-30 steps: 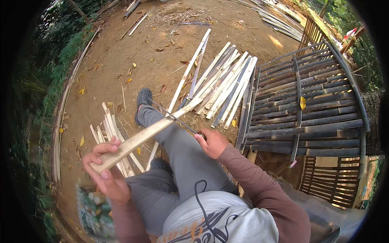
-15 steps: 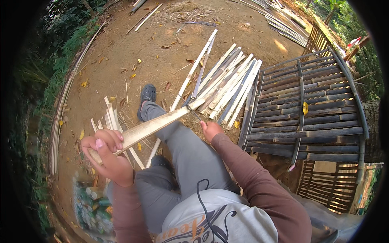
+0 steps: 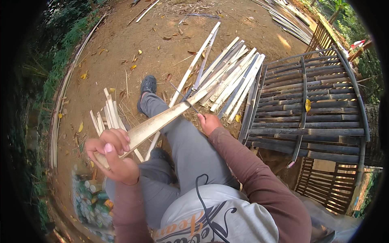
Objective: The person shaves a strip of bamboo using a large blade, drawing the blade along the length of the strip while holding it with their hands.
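My left hand [image 3: 115,157] is closed round the near end of a pale split bamboo strip [image 3: 156,122], thumb on top. The strip slants up to the right over my trouser leg, its far end above a pile of similar strips. In my right hand [image 3: 210,124], fingers wrapped round its handle, is a thin dark-bladed knife [image 3: 187,101]. Its blade crosses the strip near the middle of the view, with the tip sticking out beyond the far edge. The handle is mostly hidden by my fist.
Pale and dark bamboo strips [image 3: 239,83] lie piled beyond my right hand. Shorter strips [image 3: 110,111] lie beyond my left. A dark bamboo slatted bench [image 3: 312,109] stands at the right. My shoe [image 3: 149,84] rests on brown earth; clear bottles [image 3: 91,206] lie at lower left.
The knife blade now reaches farther past the strip's far edge, and my right hand has shifted slightly up and left. My left hand keeps its grip; the view has shifted a little.
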Action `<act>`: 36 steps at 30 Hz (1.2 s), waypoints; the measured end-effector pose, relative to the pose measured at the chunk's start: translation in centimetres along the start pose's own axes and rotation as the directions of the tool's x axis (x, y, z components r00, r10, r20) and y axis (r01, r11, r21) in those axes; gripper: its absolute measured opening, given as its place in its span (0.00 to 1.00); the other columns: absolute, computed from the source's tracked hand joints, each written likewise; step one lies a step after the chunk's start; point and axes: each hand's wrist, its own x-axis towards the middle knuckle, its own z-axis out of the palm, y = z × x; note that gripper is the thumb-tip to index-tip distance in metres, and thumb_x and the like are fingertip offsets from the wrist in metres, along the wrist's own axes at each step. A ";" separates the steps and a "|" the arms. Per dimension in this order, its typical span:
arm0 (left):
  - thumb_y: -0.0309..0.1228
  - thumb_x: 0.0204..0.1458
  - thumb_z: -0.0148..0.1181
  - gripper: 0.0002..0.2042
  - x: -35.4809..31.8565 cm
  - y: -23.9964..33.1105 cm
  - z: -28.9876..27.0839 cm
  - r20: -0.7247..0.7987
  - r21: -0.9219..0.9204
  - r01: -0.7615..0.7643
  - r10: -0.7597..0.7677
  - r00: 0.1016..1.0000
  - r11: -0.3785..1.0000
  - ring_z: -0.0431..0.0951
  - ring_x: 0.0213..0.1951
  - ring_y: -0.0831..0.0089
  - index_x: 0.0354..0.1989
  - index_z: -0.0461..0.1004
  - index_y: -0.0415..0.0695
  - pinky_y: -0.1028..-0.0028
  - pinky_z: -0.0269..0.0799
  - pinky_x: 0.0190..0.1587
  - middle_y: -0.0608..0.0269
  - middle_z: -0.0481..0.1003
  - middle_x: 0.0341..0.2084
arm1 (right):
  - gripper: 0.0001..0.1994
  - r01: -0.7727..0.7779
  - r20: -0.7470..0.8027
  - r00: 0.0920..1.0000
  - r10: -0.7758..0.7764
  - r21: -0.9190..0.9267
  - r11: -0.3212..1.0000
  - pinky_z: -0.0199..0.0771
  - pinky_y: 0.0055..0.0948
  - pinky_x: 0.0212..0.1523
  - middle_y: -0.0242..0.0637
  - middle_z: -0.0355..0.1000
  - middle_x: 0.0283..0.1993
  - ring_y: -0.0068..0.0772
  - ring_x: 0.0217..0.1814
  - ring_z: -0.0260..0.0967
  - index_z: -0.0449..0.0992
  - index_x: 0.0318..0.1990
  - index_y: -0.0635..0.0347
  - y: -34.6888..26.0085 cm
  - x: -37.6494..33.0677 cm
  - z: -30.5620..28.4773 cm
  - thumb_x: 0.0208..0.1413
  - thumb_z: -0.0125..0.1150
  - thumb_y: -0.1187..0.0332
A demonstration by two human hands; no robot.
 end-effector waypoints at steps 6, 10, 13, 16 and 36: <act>0.24 0.54 0.49 0.11 -0.7 0.6 -0.6 0.124 -0.019 0.017 -0.015 0.992 1.000 0.61 0.24 0.72 0.38 0.54 0.48 0.63 0.68 0.38 0.63 0.60 0.21 | 0.32 0.161 0.009 0.987 -0.161 0.017 0.987 0.77 0.53 0.54 0.60 0.81 0.44 0.62 0.49 0.79 0.84 0.43 0.68 -2.3 -1.7 -2.6 0.74 0.46 0.44; 0.24 0.51 0.50 0.12 -1.3 0.6 0.0 0.227 -0.045 0.052 -0.041 0.973 0.998 0.62 0.25 0.70 0.39 0.53 0.48 0.60 0.70 0.41 0.61 0.61 0.21 | 0.29 -0.097 0.009 0.995 0.099 -0.144 0.985 0.77 0.54 0.52 0.59 0.81 0.41 0.63 0.46 0.79 0.84 0.43 0.64 2.0 1.8 -3.6 0.74 0.48 0.45; 0.24 0.51 0.50 0.12 -1.4 0.8 0.2 0.201 -0.003 0.053 -0.051 0.978 0.999 0.62 0.25 0.70 0.39 0.53 0.48 0.58 0.71 0.40 0.61 0.61 0.20 | 0.31 0.053 0.029 0.998 -0.051 -0.091 0.994 0.78 0.54 0.52 0.58 0.81 0.41 0.61 0.46 0.80 0.84 0.44 0.66 -0.2 0.0 -3.7 0.74 0.46 0.44; 0.25 0.51 0.50 0.12 -1.5 1.0 0.6 0.201 -0.011 0.049 -0.046 0.979 0.999 0.62 0.25 0.70 0.39 0.53 0.48 0.59 0.71 0.39 0.61 0.61 0.20 | 0.31 -0.026 0.028 0.999 0.030 -0.132 0.991 0.78 0.53 0.53 0.58 0.81 0.41 0.60 0.46 0.80 0.84 0.45 0.66 1.0 0.8 -4.5 0.75 0.46 0.43; 0.30 0.63 0.54 0.13 -1.0 0.4 1.5 0.090 0.107 0.066 -0.076 0.993 0.992 0.67 0.31 0.70 0.43 0.53 0.47 0.55 0.74 0.50 0.60 0.64 0.25 | 0.32 -0.185 0.005 0.982 0.187 0.163 0.969 0.75 0.54 0.50 0.60 0.79 0.37 0.64 0.44 0.78 0.83 0.42 0.67 3.8 2.6 -1.2 0.75 0.44 0.43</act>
